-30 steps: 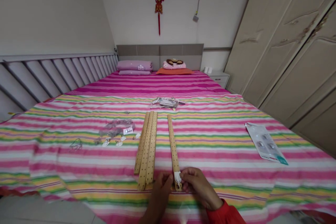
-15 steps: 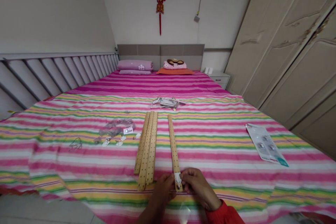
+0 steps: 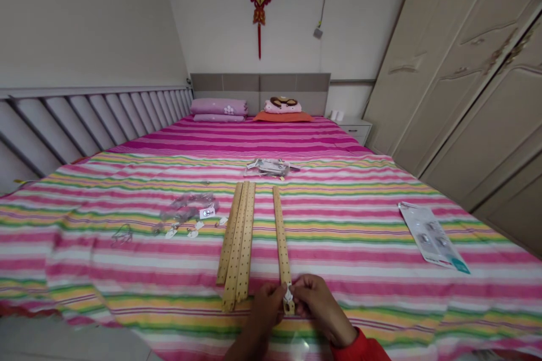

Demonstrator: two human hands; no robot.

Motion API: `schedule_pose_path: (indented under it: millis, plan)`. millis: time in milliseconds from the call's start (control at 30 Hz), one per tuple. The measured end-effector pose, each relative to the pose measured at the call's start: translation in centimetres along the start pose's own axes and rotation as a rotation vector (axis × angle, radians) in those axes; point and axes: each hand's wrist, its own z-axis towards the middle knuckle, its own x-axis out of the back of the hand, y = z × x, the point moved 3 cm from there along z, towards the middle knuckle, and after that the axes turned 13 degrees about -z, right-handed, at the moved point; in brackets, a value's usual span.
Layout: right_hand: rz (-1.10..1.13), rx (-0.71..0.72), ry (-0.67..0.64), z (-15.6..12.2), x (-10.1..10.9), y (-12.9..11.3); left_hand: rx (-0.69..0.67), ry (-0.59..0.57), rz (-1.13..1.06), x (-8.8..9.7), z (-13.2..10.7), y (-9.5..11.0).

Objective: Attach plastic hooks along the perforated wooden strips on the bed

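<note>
A narrow wooden strip with rows of small holes [image 3: 281, 237] lies lengthwise in front of me, its near end between my hands. Over that end is a small white tag [image 3: 288, 294], with a small metallic-looking piece by it that I cannot make out. My left hand [image 3: 266, 307] is closed at the strip's left edge, thumb against the tag. From the other side, my right hand [image 3: 315, 298] pinches the tag's right edge. Several similar perforated wooden strips [image 3: 239, 242] lie side by side left of my left hand.
Crumpled clear plastic bags [image 3: 190, 207] and several small white tags [image 3: 192, 233] lie to the left. A clear plastic packet [image 3: 271, 167] sits beyond the strips. To the right is a flat blister pack [image 3: 432, 237]. All rest on a striped bedsheet [image 3: 347, 237].
The white tag has tilted and narrowed in view between my fingers, with my left thumb closer against it. The whole scene sits slightly lower in view.
</note>
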Motion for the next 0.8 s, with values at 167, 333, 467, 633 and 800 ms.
schedule_pose_path:
  millis: [167, 333, 467, 633, 800]
  plan:
    - [0.026, 0.016, 0.043, 0.1, 0.0, 0.5, -0.068, 0.025, 0.067, -0.1, -0.3, 0.5]
    - [0.089, 0.046, 0.041, 0.6, -0.2, 0.9, -0.169, 0.002, 0.102, 0.0, -0.4, 0.9]
    - [0.109, 0.138, 0.014, 0.9, -0.6, 0.6, -0.283, 0.033, 0.094, 0.1, -0.3, 0.9]
    - [0.071, 0.182, 0.023, 1.8, -1.0, 0.7, -0.320, 0.086, 0.050, 0.2, 0.6, 0.9]
    - [0.125, 0.210, 0.042, 3.0, -1.1, 0.2, -0.197, 0.020, 0.017, -0.4, 1.6, 1.8]
